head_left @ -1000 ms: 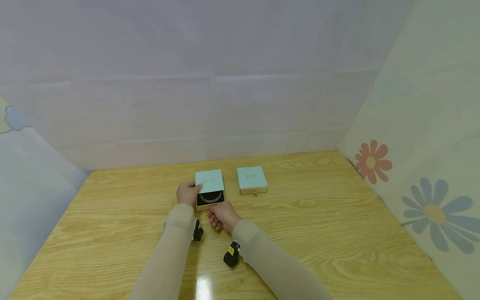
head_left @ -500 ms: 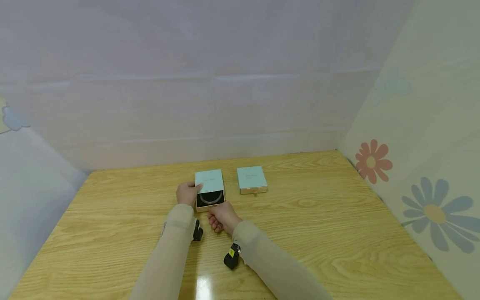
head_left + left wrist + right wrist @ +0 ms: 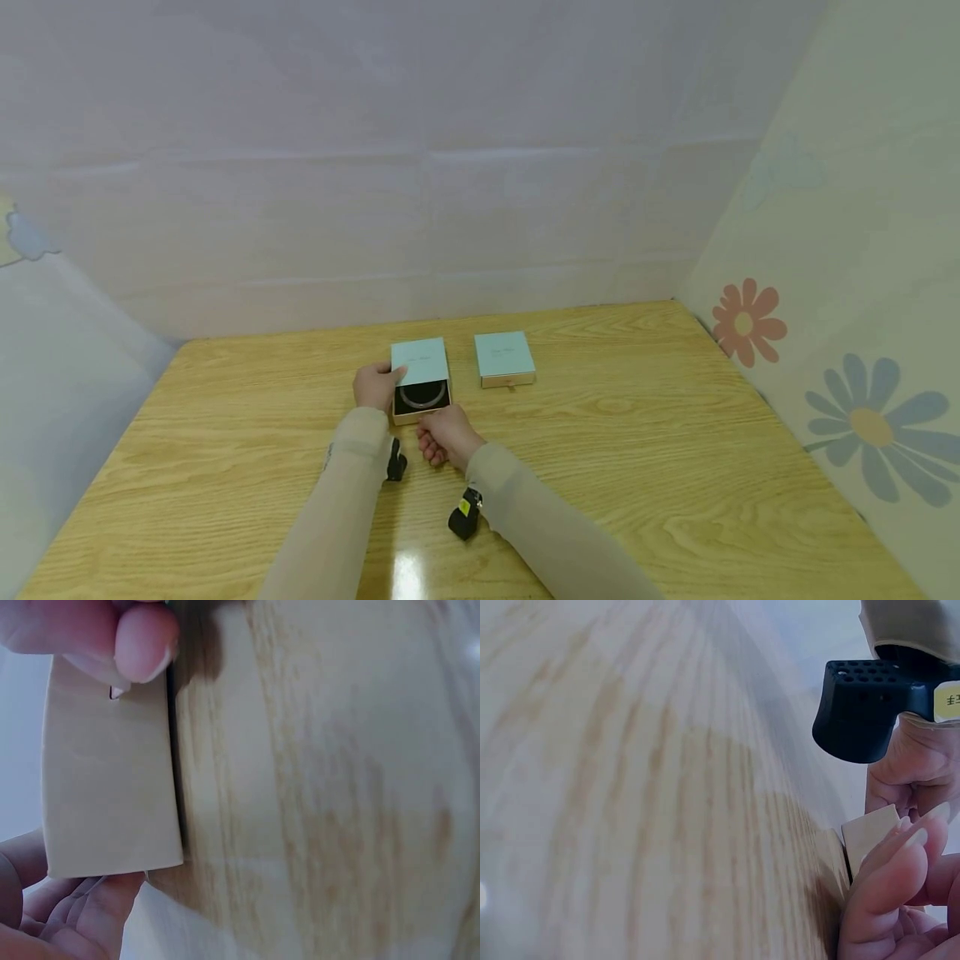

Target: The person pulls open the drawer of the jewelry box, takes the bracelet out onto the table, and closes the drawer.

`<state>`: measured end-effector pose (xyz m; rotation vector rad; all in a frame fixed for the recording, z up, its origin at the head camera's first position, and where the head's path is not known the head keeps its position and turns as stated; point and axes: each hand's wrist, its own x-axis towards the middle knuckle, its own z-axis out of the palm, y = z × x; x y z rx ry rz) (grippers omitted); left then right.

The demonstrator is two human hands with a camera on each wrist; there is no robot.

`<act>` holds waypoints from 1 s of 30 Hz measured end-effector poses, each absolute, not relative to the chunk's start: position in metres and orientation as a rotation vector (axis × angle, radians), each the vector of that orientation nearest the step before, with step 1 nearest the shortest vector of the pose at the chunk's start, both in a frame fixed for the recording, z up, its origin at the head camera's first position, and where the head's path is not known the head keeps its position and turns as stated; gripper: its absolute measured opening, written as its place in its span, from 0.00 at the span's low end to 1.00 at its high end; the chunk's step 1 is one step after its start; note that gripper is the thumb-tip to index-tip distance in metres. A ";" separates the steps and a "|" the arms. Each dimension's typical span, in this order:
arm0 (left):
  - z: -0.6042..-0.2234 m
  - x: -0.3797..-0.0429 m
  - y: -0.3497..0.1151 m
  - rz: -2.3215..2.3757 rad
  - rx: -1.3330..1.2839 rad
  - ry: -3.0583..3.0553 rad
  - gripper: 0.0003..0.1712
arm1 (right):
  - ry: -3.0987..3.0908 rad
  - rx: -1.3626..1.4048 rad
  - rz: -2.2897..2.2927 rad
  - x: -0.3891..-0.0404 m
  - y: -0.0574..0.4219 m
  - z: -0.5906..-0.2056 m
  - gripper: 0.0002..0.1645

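A pale blue slide-out gift box (image 3: 420,360) stands on the table with its drawer (image 3: 405,419) partly pulled toward me. In the drawer's black lining lies a ring-shaped bangle (image 3: 423,406), its far part hidden under the sleeve. My left hand (image 3: 375,387) grips the sleeve from the left side, thumb on top. At the drawer's front is my right hand (image 3: 448,435), its other fingers curled. The left wrist view shows the plain drawer front (image 3: 112,787), where the right thumb and finger pinch a small pull tab (image 3: 116,692) at a slot.
A second pale blue box (image 3: 504,354), closed, sits to the right with a little tab at its front. The wooden table (image 3: 637,467) meets a pale back wall and a flowered wall on the right. Each wrist wears a black camera (image 3: 464,514).
The drawer has slid slightly toward me along with my right hand, and a bit more of the bangle shows. My left hand keeps its hold on the sleeve.
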<state>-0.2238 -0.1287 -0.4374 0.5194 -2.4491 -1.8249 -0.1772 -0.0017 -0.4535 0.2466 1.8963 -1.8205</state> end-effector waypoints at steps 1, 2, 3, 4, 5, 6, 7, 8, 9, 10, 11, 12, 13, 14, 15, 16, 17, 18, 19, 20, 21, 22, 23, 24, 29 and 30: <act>-0.437 -0.224 -0.129 -1.829 0.522 -2.446 0.21 | 1.896 0.245 -1.821 -0.177 -0.002 -0.453 0.16; -0.437 -0.224 -0.129 -1.832 0.522 -2.448 0.21 | 1.898 0.244 -1.821 -0.177 -0.002 -0.453 0.16; -0.437 -0.224 -0.129 -1.830 0.523 -2.449 0.21 | 1.900 0.242 -1.822 -0.176 -0.002 -0.453 0.16; -0.437 -0.224 -0.129 -1.831 0.522 -2.449 0.21 | 1.900 0.243 -1.820 -0.176 -0.002 -0.453 0.16; -0.437 -0.224 -0.129 -1.833 0.523 -2.451 0.21 | 1.901 0.242 -1.820 -0.176 -0.002 -0.453 0.17; -0.437 -0.224 -0.129 -1.830 0.521 -2.453 0.21 | 1.903 0.243 -1.819 -0.176 -0.002 -0.453 0.17; -0.437 -0.224 -0.129 -1.827 0.520 -2.457 0.22 | 1.908 0.243 -1.817 -0.176 -0.002 -0.454 0.17; -0.437 -0.224 -0.129 -1.827 0.520 -2.459 0.22 | 1.911 0.244 -1.814 -0.176 -0.002 -0.454 0.17; -0.437 -0.224 -0.129 -1.826 0.521 -2.460 0.22 | 1.915 0.245 -1.811 -0.176 -0.002 -0.454 0.17; -0.437 -0.224 -0.129 -1.828 0.519 -2.461 0.22 | 1.917 0.246 -1.809 -0.176 -0.002 -0.454 0.17; -0.437 -0.223 -0.129 -1.829 0.519 -2.461 0.22 | 1.920 0.245 -1.807 -0.175 -0.002 -0.454 0.17; -0.436 -0.223 -0.129 -1.829 0.519 -2.462 0.22 | 1.921 0.248 -1.807 -0.175 -0.003 -0.454 0.17; -0.436 -0.222 -0.129 -1.833 0.519 -2.461 0.22 | 1.922 0.248 -1.806 -0.175 -0.003 -0.454 0.17; -0.435 -0.222 -0.129 -1.837 0.518 -2.460 0.22 | 1.921 0.250 -1.807 -0.174 -0.003 -0.454 0.17; -0.435 -0.222 -0.129 -1.835 0.515 -2.463 0.22 | 1.922 0.250 -1.808 -0.174 -0.003 -0.454 0.17; -0.435 -0.221 -0.129 -1.834 0.514 -2.465 0.22 | 1.923 0.249 -1.809 -0.173 -0.003 -0.454 0.17; -0.435 -0.221 -0.129 -1.834 0.516 -2.465 0.22 | 1.927 0.245 -1.808 -0.173 -0.003 -0.454 0.17; -0.434 -0.221 -0.129 -1.837 0.517 -2.464 0.22 | 1.928 0.244 -1.809 -0.172 -0.003 -0.454 0.17; -0.434 -0.221 -0.129 -1.840 0.517 -2.462 0.22 | 1.930 0.239 -1.809 -0.171 -0.003 -0.453 0.17; -0.434 -0.221 -0.129 -1.842 0.520 -2.460 0.22 | 1.932 0.237 -1.810 -0.171 -0.003 -0.453 0.17; -0.434 -0.221 -0.129 -1.845 0.522 -2.458 0.22 | 1.933 0.234 -1.810 -0.170 -0.003 -0.453 0.16; -0.434 -0.221 -0.129 -1.850 0.525 -2.453 0.22 | 1.934 0.232 -1.812 -0.170 -0.003 -0.453 0.16; -0.434 -0.221 -0.129 -1.857 0.526 -2.450 0.22 | 1.934 0.232 -1.813 -0.169 -0.003 -0.453 0.16; -0.434 -0.221 -0.129 -1.860 0.526 -2.448 0.22 | 1.931 0.234 -1.814 -0.169 -0.003 -0.452 0.16; -0.435 -0.222 -0.129 -1.863 0.527 -2.451 0.22 | 1.929 0.239 -1.815 -0.168 -0.003 -0.452 0.17; -0.435 -0.222 -0.129 -1.863 0.526 -2.450 0.22 | 1.930 0.238 -1.814 -0.168 -0.003 -0.451 0.17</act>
